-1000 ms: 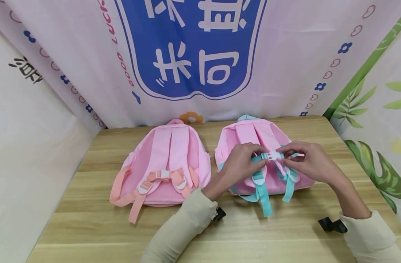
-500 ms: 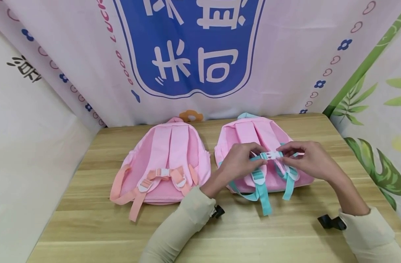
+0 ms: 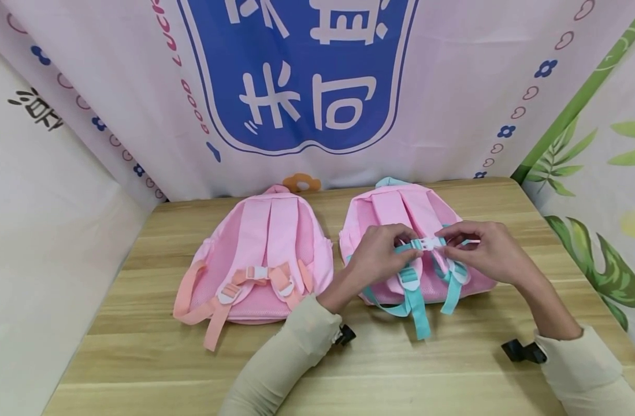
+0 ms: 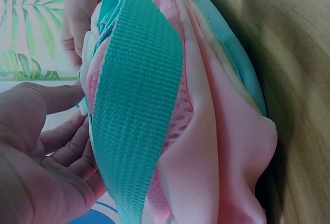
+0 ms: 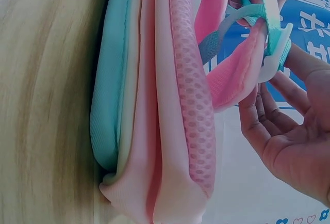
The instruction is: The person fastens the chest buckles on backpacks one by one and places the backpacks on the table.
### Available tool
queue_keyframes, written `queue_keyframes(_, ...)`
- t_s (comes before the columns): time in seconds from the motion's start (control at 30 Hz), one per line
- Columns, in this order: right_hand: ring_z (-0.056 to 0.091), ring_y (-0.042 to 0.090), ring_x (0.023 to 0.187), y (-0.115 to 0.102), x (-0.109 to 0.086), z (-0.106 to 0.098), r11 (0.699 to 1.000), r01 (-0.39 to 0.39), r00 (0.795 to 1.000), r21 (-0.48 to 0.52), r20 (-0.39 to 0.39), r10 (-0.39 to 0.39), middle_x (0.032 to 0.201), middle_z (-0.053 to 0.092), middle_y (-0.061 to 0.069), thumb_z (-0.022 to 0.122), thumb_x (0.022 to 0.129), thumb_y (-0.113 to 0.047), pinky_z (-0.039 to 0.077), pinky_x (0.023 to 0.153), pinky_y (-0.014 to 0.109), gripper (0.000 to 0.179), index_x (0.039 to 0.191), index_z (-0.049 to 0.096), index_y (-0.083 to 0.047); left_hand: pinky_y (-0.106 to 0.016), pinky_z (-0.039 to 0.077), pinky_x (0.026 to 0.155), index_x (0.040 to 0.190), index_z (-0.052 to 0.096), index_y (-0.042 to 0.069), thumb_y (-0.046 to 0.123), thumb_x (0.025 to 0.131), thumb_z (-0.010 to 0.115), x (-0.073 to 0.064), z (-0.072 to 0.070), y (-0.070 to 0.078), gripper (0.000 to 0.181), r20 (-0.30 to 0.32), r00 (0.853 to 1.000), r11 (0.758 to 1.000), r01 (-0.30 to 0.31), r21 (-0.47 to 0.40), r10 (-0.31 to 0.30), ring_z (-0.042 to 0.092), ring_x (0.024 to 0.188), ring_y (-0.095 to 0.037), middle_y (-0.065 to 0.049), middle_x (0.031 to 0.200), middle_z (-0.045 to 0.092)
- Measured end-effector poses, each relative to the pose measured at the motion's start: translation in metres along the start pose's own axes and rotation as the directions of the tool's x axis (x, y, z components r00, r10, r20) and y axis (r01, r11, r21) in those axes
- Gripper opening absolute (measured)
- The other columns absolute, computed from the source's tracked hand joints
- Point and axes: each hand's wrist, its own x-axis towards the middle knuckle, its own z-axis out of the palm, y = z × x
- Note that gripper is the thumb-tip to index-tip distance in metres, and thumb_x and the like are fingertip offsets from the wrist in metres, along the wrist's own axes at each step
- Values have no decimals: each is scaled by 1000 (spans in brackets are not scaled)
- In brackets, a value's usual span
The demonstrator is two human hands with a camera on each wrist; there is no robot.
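A pink backpack with teal straps (image 3: 366,214) lies back side up on the table. Across its shoulder straps runs a teal chest strap with a white side-release buckle (image 3: 429,244). My left hand (image 3: 382,251) pinches the buckle's left end and its strap between thumb and fingers. From the other side, my right hand (image 3: 487,251) pinches the right end. The two buckle halves meet, but whether they are fully locked I cannot tell. In the left wrist view a wide teal strap (image 4: 139,90) hides much of the buckle. A white strap adjuster (image 5: 277,53) shows beside my right hand in the right wrist view.
To the left lies a second pink backpack (image 3: 255,231) with peach straps, its chest buckle (image 3: 258,273) joined. Both rest on a wood-grain table (image 3: 390,375). Printed cloth (image 3: 452,104) hangs behind the table's far edge. Loose teal strap ends (image 3: 418,315) hang towards me.
Both hands and the buckle have shifted slightly left, still gripping the same ends. The right loose teal strap end has swung a little left. The peach-strapped backpack stays put.
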Motion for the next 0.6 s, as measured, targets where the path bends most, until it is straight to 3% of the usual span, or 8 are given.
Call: queue_keyframes(0.6,67,-1,77,-1,1,5,998,56,995,-33,-79,-58,93,82,6,89,87,-8,56,69,11,23,110,85,-9,-14,52,82,115,80,9,21,95,84,-1,7,-2,23,-43,998,999,-41,-33,40,67,93,-9,-1,108,81)
